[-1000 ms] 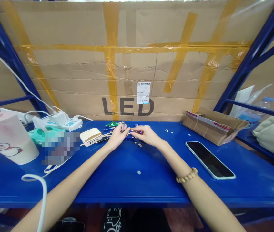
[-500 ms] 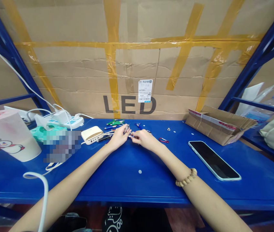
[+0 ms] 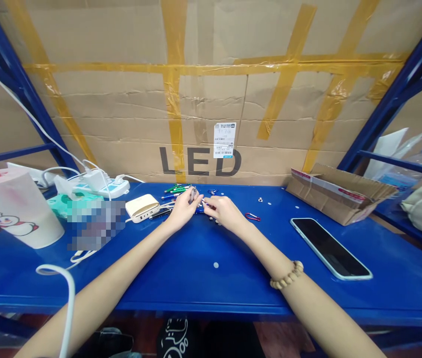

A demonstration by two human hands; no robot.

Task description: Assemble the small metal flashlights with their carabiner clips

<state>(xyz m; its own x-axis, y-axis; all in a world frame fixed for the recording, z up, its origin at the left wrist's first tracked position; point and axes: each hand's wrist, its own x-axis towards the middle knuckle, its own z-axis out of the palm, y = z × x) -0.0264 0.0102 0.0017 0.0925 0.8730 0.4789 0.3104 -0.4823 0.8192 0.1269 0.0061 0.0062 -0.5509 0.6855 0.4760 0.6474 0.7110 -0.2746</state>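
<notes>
My left hand (image 3: 184, 209) pinches a small silvery metal part (image 3: 194, 194) upright between its fingertips. My right hand (image 3: 224, 211) faces it and holds a thin metal piece (image 3: 205, 202), whose tip is close to that part. The exact shape of both pieces is too small to tell. Behind the hands lies a heap of green and blue pens (image 3: 175, 192). A red carabiner clip (image 3: 252, 217) rests to the right of my right hand, and small metal bits (image 3: 216, 222) lie just below it.
A blue metal workbench (image 3: 211, 293) carries a cream power bank (image 3: 142, 207), a smartphone (image 3: 330, 248), an open cardboard box (image 3: 341, 196), a large plastic cup (image 3: 16, 209) and a power strip with plugged-in cables (image 3: 102, 188). A blurred patch hides part of the left side.
My hands have drawn slightly closer around the small pieces. The head view has shifted a little since the oldest frame, and the red carabiner has come into view.
</notes>
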